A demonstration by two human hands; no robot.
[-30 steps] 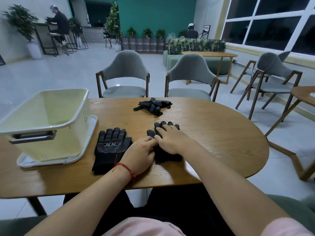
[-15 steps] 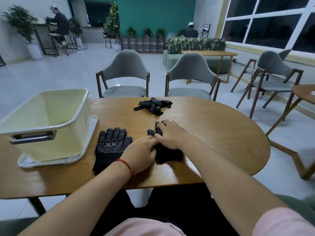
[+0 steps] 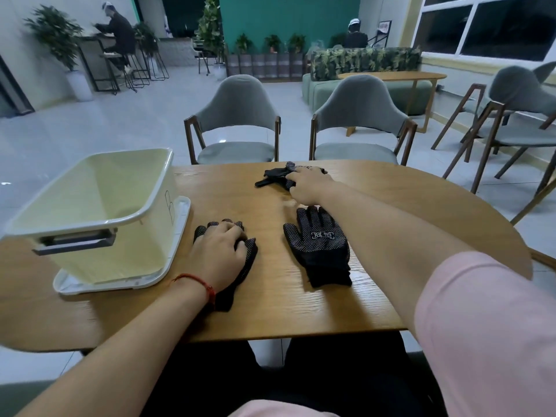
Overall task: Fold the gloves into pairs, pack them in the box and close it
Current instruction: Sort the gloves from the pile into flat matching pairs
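Three lots of black dotted gloves lie on the wooden table [image 3: 270,314]. My left hand [image 3: 218,254] rests flat on the left glove [image 3: 247,256], covering most of it. A second glove [image 3: 320,246] lies flat, palm up, in the middle with nothing touching it. At the far edge my right hand [image 3: 307,186] curls its fingers onto a crumpled heap of gloves [image 3: 272,177]. The cream plastic box [image 3: 120,254] stands open at the left, on top of its white lid [image 3: 182,224].
Two grey chairs [image 3: 237,115] stand just behind the table's far edge. More chairs and another table fill the right side of the room. Two people sit far back, away from the table.
Both hands have left the middle glove. My left hand moved onto the left glove, and my right hand reached forward to the crumpled heap. The middle glove now lies uncovered.
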